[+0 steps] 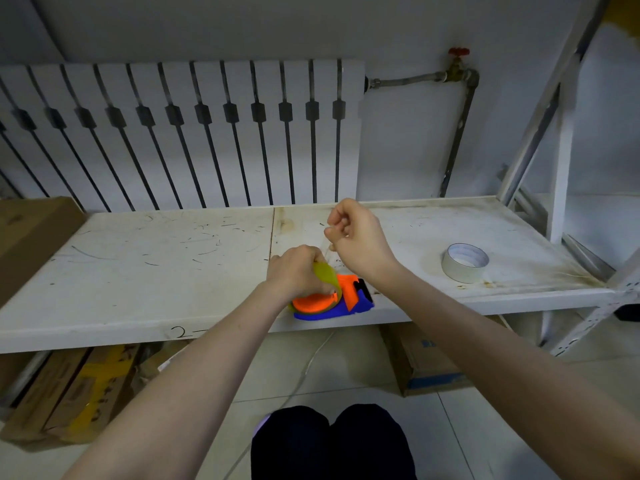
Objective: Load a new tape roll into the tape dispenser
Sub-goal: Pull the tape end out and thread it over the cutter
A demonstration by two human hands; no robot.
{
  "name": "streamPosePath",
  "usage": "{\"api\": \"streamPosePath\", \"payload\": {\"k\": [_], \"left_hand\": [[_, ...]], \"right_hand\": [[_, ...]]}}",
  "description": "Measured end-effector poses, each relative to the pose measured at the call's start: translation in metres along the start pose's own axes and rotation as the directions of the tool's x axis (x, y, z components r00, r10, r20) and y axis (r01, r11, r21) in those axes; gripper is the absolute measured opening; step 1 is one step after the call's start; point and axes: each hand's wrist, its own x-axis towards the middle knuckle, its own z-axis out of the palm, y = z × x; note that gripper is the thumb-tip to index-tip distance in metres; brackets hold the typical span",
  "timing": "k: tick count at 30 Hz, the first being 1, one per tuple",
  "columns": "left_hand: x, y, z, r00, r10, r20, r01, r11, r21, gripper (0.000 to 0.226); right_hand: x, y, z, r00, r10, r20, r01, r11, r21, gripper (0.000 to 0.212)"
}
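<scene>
dispenser (349, 301), orange and blue, lies on its side at the near edge of the shelf (138, 271), directly under my left hand (296, 271). my left hand is closed down on it, pressing the body and the yellowish tape roll (327, 277) seated on its hub; the roll is already in the dispenser. just beyond and to the right of that hand, my right hand (356, 237) is raised clear of the shelf, thumb and fingers pinched together. a faint clear strip seems to run from the roll up to that pinch, though it is too thin to be sure. the two hands are near each other but not touching. well to the right of my right hand, a white tape roll (465, 262) lies flat, untouched. behind both hands stands a radiator (180, 133) against the wall. judged risk: the tape end could slip from the pinch and snap back onto the roll, or fold and stick to itself, if i pull at an angle; the dispenser, so near the edge, could slide off if my left hand eases.
</scene>
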Motion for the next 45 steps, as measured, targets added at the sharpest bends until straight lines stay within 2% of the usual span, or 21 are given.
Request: {"api": "streamPosePath", "payload": {"k": [2,5,9,12,16,27,31,34,40,45], "left_hand": [[-0.001,-0.001,-0.001,1.000,-0.002,0.013,0.002,1.000,-0.019,0.051],[-0.002,-0.005,-0.002,1.000,-0.001,0.020,0.002,0.999,-0.035,0.057],[-0.004,-0.013,-0.002,1.000,-0.009,-0.013,0.008,0.999,-0.039,0.059],[-0.007,-0.019,0.000,1.000,0.023,-0.010,-0.023,1.000,-0.017,0.059],[-0.007,-0.021,-0.004,0.998,0.055,0.005,-0.055,0.998,-0.007,0.060],[0.003,-0.028,-0.011,0.997,0.035,0.071,-0.032,0.998,-0.054,0.058],[0.007,-0.029,-0.011,0.995,0.055,0.086,-0.050,0.997,-0.064,0.053],[0.009,-0.033,-0.015,0.991,0.070,0.115,-0.064,0.997,-0.054,0.053],[0.015,-0.040,-0.025,0.979,0.088,0.182,-0.076,0.995,-0.071,0.057],[0.013,-0.044,-0.021,0.983,0.055,0.178,-0.035,0.993,-0.110,0.042]], "right_hand": [[-0.002,0.002,-0.003,1.000,0.019,-0.016,-0.018,1.000,0.020,0.019],[0.002,0.015,-0.016,0.981,0.184,-0.058,-0.172,0.971,0.169,0.016],[0.002,0.046,-0.030,0.888,0.453,-0.076,-0.402,0.847,0.349,0.022],[-0.005,0.071,-0.031,0.810,0.580,-0.090,-0.508,0.769,0.389,0.023],[-0.007,0.092,-0.025,0.766,0.636,-0.091,-0.566,0.735,0.374,0.023],[-0.016,0.120,-0.007,0.684,0.725,-0.086,-0.658,0.663,0.356,0.018],[-0.017,0.119,-0.001,0.692,0.718,-0.077,-0.660,0.672,0.335,0.024],[-0.018,0.119,0.001,0.706,0.703,-0.088,-0.642,0.687,0.339,0.021],[-0.016,0.106,-0.003,0.824,0.547,-0.151,-0.471,0.807,0.356,0.018],[-0.016,0.077,-0.007,0.928,0.325,-0.185,-0.276,0.929,0.246,0.011]]}}
